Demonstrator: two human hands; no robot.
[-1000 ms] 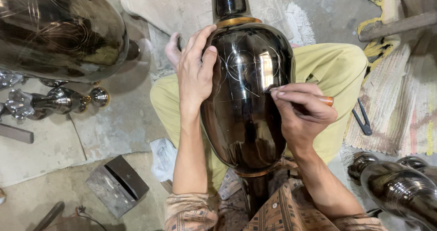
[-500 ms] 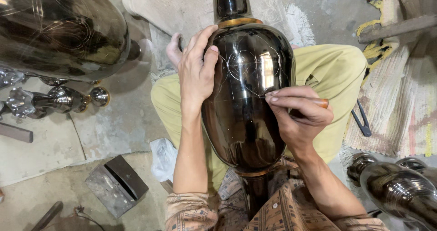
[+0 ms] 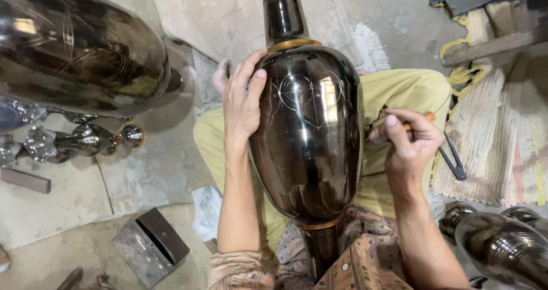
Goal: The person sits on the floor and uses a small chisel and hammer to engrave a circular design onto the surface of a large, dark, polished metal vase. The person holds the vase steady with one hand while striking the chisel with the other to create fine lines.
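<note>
At the bottom of the frame we see patterned sleeves and two bare forearms running up towards the middle. Between them lies a dark, glossy metal vase, across the lap, its neck pointing to the top of the frame and its narrow foot down at the sleeves. A brass-coloured ring sits at the base of the neck, and thin scratched circles and lines show on the upper belly.

Our left hand lies flat on the vase's left shoulder, fingers spread a little and pressed to the metal, the thumb on the front face. Our right hand is just right of the vase, off its surface, fingers curled and pinching a thin tool with an orange end; its tip is hidden by the fingers.

Yellow-green trousers show under the vase. At lower left, on the floor, lies a small dark metal box. At lower right are two shiny metal pieces. Farther off, in the upper left, lies a second large vase with small silvery parts below it. A striped rug covers the right side.
</note>
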